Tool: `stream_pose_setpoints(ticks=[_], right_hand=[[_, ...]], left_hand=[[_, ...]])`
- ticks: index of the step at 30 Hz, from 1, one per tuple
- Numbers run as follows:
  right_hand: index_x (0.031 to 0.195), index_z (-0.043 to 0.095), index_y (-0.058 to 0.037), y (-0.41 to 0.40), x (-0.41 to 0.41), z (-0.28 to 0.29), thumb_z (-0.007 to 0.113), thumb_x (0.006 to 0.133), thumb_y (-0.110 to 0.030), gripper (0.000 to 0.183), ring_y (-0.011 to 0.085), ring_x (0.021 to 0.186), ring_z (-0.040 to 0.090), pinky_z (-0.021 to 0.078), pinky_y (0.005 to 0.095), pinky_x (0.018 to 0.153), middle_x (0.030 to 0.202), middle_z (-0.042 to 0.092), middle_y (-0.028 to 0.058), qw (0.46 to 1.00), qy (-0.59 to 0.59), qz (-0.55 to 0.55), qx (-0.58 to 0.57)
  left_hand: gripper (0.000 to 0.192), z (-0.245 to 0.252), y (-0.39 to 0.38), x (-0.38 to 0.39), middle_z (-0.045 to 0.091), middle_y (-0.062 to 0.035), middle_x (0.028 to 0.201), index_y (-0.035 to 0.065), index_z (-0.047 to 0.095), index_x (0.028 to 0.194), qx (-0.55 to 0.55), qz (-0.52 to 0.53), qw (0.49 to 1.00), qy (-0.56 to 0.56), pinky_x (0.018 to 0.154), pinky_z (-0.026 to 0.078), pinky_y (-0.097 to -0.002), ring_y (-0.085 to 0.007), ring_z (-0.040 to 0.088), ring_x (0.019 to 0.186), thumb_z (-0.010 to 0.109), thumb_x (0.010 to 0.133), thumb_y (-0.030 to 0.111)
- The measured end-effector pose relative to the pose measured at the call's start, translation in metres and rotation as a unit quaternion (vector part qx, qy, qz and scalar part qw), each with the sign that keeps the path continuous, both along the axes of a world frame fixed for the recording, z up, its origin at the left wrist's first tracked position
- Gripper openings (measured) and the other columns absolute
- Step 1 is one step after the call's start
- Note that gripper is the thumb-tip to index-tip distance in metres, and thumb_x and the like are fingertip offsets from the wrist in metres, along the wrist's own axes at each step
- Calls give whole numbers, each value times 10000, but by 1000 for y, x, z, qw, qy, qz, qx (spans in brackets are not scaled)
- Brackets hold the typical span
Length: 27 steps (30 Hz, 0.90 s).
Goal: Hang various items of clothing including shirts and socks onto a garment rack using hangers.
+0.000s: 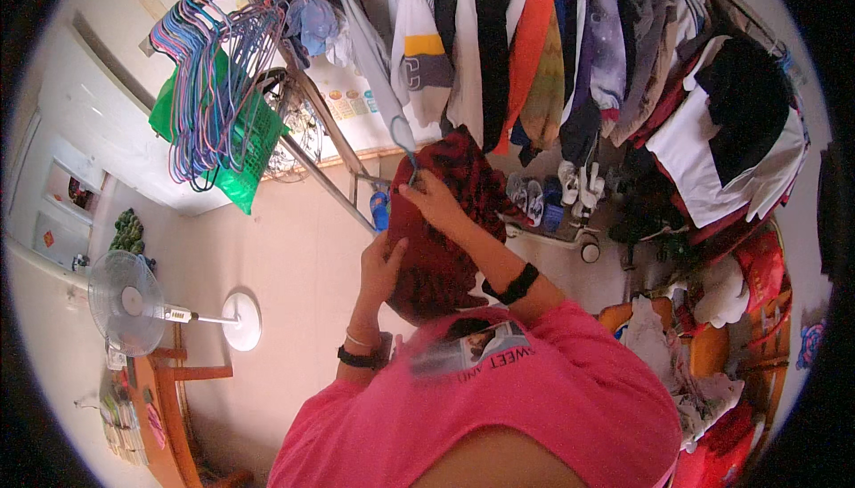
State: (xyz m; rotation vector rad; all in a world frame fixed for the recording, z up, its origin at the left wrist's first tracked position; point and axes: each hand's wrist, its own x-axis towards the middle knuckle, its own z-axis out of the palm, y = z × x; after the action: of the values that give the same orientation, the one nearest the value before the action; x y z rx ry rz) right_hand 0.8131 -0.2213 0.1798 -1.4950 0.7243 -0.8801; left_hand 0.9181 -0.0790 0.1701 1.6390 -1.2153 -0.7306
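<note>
A dark red and black patterned garment (441, 247) hangs before my chest. My left hand (381, 264) grips its left edge, with the thumb on the cloth. Higher up, my right hand (431, 201) holds a thin blue-grey clothes hanger (401, 134) near the garment's top; the hanger's looped end sticks up past my fingers, and its lower part is hidden by hand and cloth. Just beyond the garment, a row of hung clothes (491, 54) fills a metal rack.
Many empty hangers (207, 94) hang at the upper left beside a green plastic basket (264, 134). A standing fan (127, 302) is at the left above a wooden table (160, 414). Shoes (551, 201) sit on the rack's base. Clothes lie on a wooden chair (708, 348) at the right.
</note>
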Motion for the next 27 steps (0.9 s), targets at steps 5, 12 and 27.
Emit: stream_pose_setpoints(ticks=[5,12,27], right_hand=[[1109,514,68,32,-6,3,635,829,-371,535,357,984,550,428,406,875,1044,545,241,960,143,-46,-237],[1260,438,53,18,-10,-23,619,850,-251,541,237,1048,538,427,324,890,1170,547,157,994,90,22,-61],[945,609,-49,-177,36,159,578,781,-224,242,147,580,567,461,265,523,721,594,40,978,-206,31,-29]], left_hand=[[230,-5,-11,-8,641,-158,877,-2,586,1030,-95,109,983,111,722,471,-285,-206,622,817,586,873,166],[647,9,-27,-40,595,-160,1059,-12,352,1300,-87,55,994,31,812,483,-346,-236,598,951,675,748,86],[460,-59,-64,-26,531,-216,1228,64,491,1286,-51,-495,843,-207,936,423,-406,-350,523,1135,533,887,288]])
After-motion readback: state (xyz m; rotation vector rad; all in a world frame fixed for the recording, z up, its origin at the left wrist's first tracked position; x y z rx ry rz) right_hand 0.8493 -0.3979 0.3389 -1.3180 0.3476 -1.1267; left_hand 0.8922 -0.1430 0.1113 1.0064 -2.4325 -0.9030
